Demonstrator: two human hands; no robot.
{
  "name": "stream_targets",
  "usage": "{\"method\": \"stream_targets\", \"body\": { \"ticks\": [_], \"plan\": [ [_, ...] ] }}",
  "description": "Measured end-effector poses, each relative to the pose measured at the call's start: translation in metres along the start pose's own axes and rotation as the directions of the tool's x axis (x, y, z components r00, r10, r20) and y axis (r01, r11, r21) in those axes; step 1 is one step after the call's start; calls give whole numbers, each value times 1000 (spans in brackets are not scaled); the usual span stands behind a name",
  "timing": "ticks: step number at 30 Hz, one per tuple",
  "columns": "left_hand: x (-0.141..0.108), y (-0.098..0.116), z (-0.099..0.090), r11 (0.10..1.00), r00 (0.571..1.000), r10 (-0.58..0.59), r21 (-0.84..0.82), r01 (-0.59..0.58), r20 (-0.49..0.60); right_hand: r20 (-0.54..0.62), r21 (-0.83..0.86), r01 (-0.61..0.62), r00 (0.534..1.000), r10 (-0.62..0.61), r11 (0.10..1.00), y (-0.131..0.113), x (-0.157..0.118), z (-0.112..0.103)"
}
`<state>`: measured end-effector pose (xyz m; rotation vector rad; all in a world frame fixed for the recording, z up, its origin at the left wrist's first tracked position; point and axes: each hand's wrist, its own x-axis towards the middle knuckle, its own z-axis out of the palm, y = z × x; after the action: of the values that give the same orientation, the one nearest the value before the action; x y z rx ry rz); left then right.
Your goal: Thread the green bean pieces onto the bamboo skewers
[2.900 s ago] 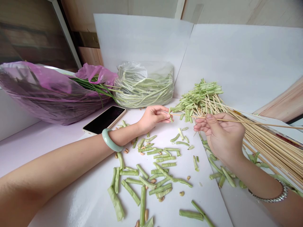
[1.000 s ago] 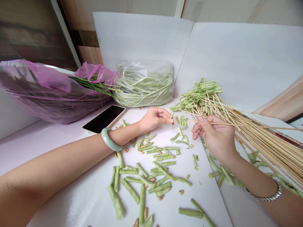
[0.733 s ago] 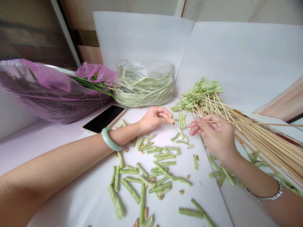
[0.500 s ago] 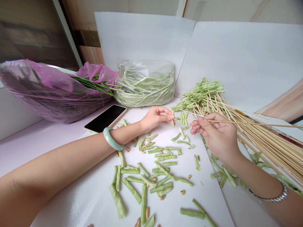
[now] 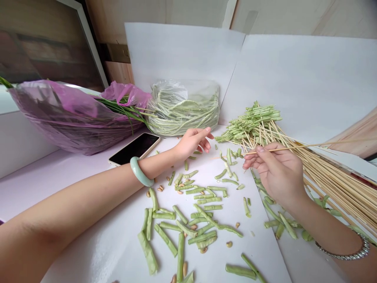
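My right hand (image 5: 277, 169) pinches a thin bamboo skewer (image 5: 294, 147) between thumb and fingers. Its pale tip runs left, past short bean pieces (image 5: 229, 156); I cannot tell whether any of them are threaded on it. My left hand (image 5: 196, 142), above the table left of the tip, is open, with its fingers apart and nothing visible in them. Cut green bean pieces (image 5: 203, 237) lie scattered over the white board (image 5: 253, 259) below both hands. Behind my right hand rests a pile of skewered bean pieces (image 5: 256, 118).
Many bare skewers (image 5: 335, 177) lie at the right. A clear bag of long beans (image 5: 185, 112) and a purple bag of greens (image 5: 67, 118) stand at the back. A phone (image 5: 135, 148) lies beside my left forearm. Small tan beans (image 5: 229, 244) dot the board.
My left hand has let go of the bean piece at the skewer's tip and moved a little left and up, its fingers spreading. My right hand still holds the skewer. The view has shifted slightly.
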<state>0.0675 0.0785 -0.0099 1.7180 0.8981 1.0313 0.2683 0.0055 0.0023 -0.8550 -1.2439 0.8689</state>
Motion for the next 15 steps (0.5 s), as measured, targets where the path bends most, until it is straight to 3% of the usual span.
{"method": "stream_targets", "body": {
  "ticks": [2, 7, 11, 15],
  "plan": [
    [5, 5, -8, 956, 999, -44, 291, 44, -5, -11, -6, 4, 1000, -4, 1000, 0, 0, 0],
    [10, 18, -31, 779, 986, -130, 626, 37, 103, -20, -32, 2, 1000, -3, 1000, 3, -2, 0],
    [7, 24, -37, 661, 945, -242, 750, -6, 220, -11, -38, 4, 1000, -4, 999, 5, -1, 0],
    [4, 24, -31, 646, 912, -277, 761, -56, 303, -3, -41, 15, 1000, -15, 999, 6, -1, 0]
  ]
}}
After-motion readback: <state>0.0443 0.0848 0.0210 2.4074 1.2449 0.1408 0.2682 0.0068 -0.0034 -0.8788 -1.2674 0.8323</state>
